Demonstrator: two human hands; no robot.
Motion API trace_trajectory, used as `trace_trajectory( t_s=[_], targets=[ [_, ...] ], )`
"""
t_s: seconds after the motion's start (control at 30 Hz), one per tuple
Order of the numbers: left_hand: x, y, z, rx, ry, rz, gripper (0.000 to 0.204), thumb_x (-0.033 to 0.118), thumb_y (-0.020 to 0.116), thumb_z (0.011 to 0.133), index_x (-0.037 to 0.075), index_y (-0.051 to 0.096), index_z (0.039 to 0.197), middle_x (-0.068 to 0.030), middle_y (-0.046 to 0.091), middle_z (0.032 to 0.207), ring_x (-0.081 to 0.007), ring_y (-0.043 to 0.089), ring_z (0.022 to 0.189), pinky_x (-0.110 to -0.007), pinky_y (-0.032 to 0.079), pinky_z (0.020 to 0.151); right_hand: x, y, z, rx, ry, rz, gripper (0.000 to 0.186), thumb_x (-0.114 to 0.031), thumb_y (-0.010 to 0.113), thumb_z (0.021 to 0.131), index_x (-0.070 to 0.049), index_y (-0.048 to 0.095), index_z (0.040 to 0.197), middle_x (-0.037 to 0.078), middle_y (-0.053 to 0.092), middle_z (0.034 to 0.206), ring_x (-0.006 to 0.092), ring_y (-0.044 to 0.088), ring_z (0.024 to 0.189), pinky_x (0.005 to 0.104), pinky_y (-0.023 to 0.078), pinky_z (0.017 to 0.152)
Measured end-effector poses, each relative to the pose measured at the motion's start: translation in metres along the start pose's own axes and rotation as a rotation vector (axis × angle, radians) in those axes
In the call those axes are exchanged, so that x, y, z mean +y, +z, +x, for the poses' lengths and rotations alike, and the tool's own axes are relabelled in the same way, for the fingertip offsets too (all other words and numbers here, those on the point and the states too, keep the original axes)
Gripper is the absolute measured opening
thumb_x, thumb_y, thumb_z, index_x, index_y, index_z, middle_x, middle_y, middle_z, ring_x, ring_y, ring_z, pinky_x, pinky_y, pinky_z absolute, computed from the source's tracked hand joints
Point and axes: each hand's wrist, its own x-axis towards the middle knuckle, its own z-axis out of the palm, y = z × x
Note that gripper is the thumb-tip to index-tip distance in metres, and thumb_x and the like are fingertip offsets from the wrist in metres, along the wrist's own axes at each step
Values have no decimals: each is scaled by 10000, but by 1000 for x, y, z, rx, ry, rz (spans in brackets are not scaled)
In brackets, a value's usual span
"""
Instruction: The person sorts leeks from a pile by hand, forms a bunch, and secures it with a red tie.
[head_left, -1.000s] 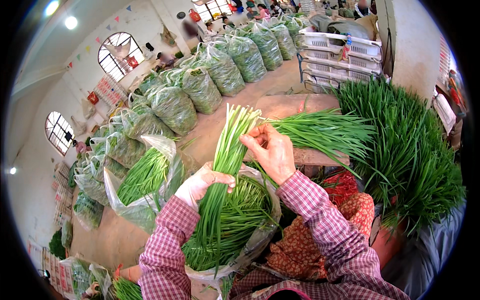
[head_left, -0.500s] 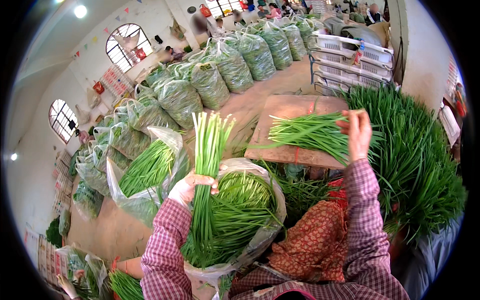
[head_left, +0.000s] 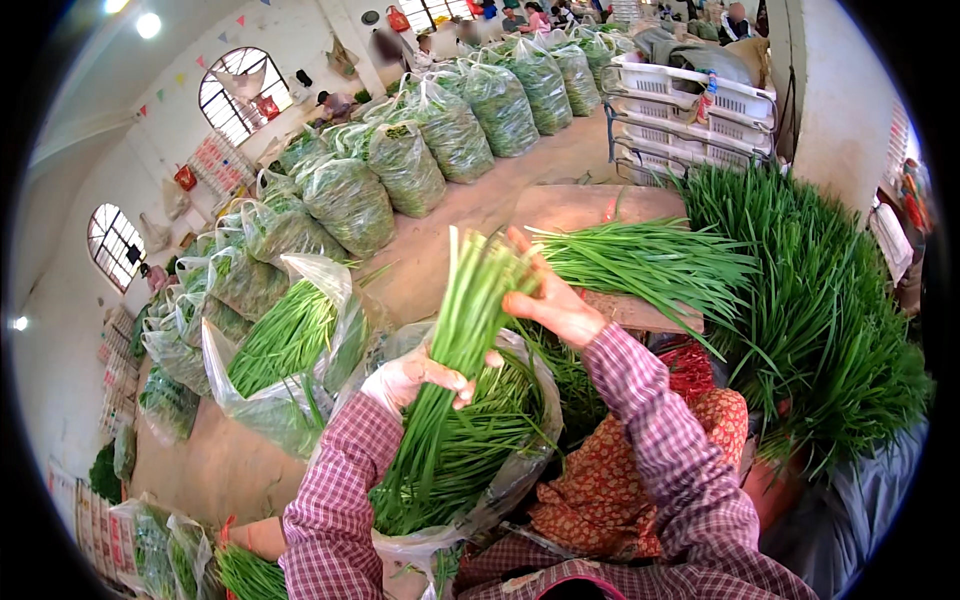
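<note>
A bunch of garlic chives [head_left: 462,335] stands tilted in front of me, pale cut ends up and green leaves hanging down. My left hand [head_left: 420,378], in a whitish, worn-looking glove, is wrapped round its middle. My right hand [head_left: 560,300] is at the upper right of the bunch, thumb and forefinger around the stalks; its other fingers are partly hidden. Below the bunch, a clear plastic bag [head_left: 552,400] holds more chives. To the right, a loose pile of chives [head_left: 640,262] lies on a wooden board [head_left: 590,205], apart from both hands.
A second open bag of chives [head_left: 285,335] stands to the left. A large heap of chives [head_left: 810,310] rises on the right. Filled plastic bags [head_left: 345,205] line the floor beyond, and white crates [head_left: 690,110] are stacked behind the board. Other people sit far back.
My right hand has left the pile on the board and come left to the upper bunch. The bunch has tilted its cut ends to the right, and my left hand has shifted slightly right.
</note>
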Motion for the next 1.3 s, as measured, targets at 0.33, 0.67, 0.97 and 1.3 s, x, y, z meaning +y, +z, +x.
trace_trajectory(
  t_s=[0.33, 0.67, 0.97, 1.3],
  targets=[
    [-13, -6, 12, -208, -81, 87, 609, 136, 713, 691, -23, 508, 1242, -132, 625, 1015, -201, 624, 805, -350, 507, 749, -24, 42, 18, 122, 1, 331, 318, -226, 606, 913, -30, 564, 1160, 19, 618, 801, 123, 627, 732, 274, 535, 692],
    [-63, -97, -36, 139, -386, 662, 814, 39, 818, 663, 87, 418, 1370, -89, 543, 1263, -215, 587, 1024, -350, 503, 889, -160, -47, 53, 354, -601, 191, 371, -345, 633, 890, -61, 576, 1122, 20, 630, 793, 140, 650, 690, 286, 574, 619],
    [81, -74, -99, 533, 13, 754, 733, 76, 733, 708, 36, 431, 1374, -115, 566, 1243, -216, 512, 1172, -353, 449, 957, -135, 7, 48, 171, -291, -117, 274, -328, 650, 879, -81, 619, 993, 29, 642, 807, 87, 614, 679, 242, 539, 640],
    [94, 59, -4, 47, 445, -31, 731, 43, 689, 687, 13, 363, 1340, -84, 520, 1230, -210, 521, 1150, -348, 443, 988, -125, 78, 50, -38, -227, 11, 245, -257, 640, 889, -60, 629, 1034, 22, 648, 857, 91, 614, 773, 250, 528, 743]
  ],
)
